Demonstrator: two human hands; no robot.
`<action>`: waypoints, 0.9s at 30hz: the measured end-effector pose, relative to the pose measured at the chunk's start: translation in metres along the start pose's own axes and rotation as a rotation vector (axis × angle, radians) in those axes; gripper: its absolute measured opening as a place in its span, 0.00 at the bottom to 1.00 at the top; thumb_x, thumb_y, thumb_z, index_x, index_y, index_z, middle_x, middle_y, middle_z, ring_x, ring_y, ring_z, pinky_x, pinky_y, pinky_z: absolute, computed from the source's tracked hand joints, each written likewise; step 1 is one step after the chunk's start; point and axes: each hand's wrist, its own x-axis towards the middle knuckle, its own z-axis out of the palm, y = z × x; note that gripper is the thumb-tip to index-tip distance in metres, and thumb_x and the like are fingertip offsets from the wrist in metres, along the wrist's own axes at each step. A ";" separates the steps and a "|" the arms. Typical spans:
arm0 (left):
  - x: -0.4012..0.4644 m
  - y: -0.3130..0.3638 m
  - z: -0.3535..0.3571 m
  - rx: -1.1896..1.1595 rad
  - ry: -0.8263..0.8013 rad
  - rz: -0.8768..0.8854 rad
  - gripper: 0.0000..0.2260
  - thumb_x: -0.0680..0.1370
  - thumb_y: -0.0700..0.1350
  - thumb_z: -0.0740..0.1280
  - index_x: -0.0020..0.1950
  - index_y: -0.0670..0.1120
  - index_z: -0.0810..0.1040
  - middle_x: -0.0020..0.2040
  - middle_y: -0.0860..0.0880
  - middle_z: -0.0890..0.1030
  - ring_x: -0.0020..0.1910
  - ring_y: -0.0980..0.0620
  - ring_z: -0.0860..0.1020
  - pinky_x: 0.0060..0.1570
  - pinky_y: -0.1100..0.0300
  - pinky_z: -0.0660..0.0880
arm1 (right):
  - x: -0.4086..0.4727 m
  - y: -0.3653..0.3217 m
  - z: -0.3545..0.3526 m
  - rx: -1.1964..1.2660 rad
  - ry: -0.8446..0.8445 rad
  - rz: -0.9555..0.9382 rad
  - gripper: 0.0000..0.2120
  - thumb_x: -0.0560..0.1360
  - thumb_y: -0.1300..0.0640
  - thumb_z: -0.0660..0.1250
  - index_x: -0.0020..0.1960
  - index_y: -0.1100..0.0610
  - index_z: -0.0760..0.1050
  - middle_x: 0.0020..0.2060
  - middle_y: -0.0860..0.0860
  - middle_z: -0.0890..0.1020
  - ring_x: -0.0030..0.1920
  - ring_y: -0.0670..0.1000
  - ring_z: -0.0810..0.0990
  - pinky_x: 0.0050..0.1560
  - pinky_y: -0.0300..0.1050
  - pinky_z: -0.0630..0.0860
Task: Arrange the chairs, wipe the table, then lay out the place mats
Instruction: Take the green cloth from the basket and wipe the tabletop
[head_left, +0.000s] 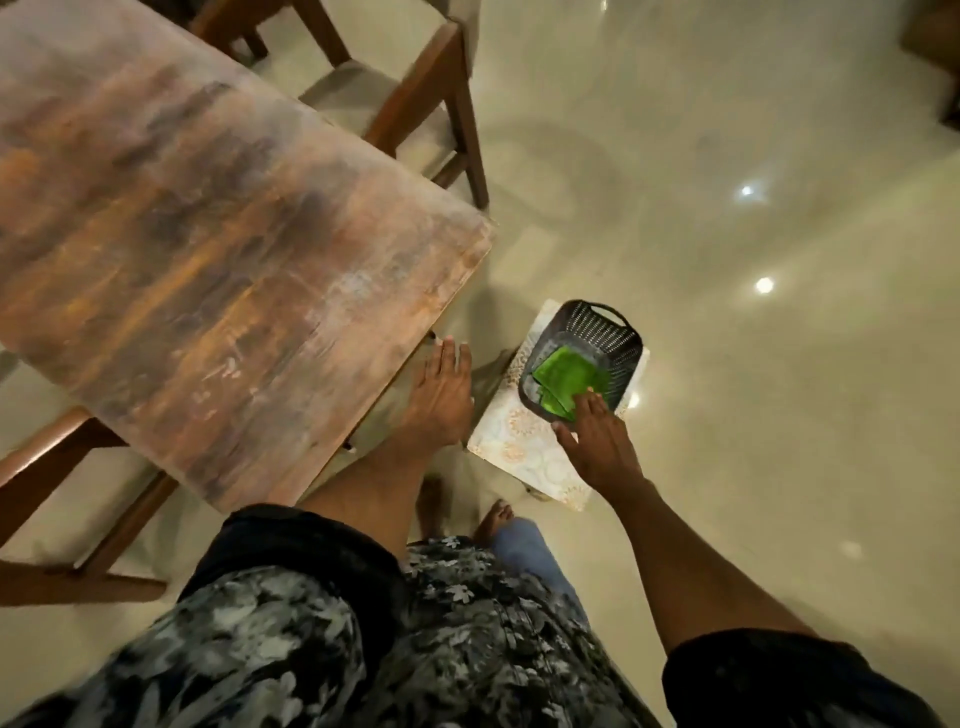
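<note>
A worn wooden table (218, 218) fills the upper left of the head view. To its right a dark plastic basket (608, 332) stands on a small patterned stool (524, 447) and holds green cloths (563, 376). My right hand (597, 436) reaches into the basket with its fingers on the green cloths; whether it grips them is hidden. My left hand (441, 395) hangs beside the table's near right edge, fingers straight, holding nothing.
One wooden chair (415, 98) with a pale seat stands at the table's far right side, another chair (62, 499) at the near left. Glossy pale floor (727, 260) spreads to the right. My feet show below the stool.
</note>
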 end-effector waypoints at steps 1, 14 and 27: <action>0.007 0.008 0.006 -0.015 -0.020 0.014 0.36 0.87 0.48 0.60 0.86 0.40 0.40 0.86 0.38 0.41 0.86 0.39 0.41 0.83 0.43 0.46 | 0.001 0.013 -0.002 0.007 0.007 0.024 0.31 0.86 0.45 0.61 0.80 0.64 0.63 0.80 0.65 0.67 0.81 0.65 0.65 0.76 0.61 0.68; 0.100 0.053 0.113 -0.096 -0.219 -0.027 0.38 0.86 0.47 0.62 0.86 0.41 0.40 0.87 0.40 0.39 0.86 0.41 0.40 0.84 0.44 0.47 | 0.140 0.093 0.027 -0.031 -0.101 0.081 0.27 0.83 0.54 0.69 0.76 0.66 0.65 0.72 0.66 0.74 0.70 0.67 0.76 0.69 0.58 0.72; 0.137 0.034 0.240 -0.166 -0.297 -0.126 0.36 0.87 0.50 0.61 0.87 0.42 0.42 0.87 0.39 0.44 0.87 0.40 0.45 0.84 0.42 0.49 | 0.283 0.153 0.117 -0.249 -0.113 0.060 0.41 0.82 0.54 0.71 0.83 0.68 0.52 0.79 0.68 0.64 0.80 0.67 0.62 0.84 0.59 0.57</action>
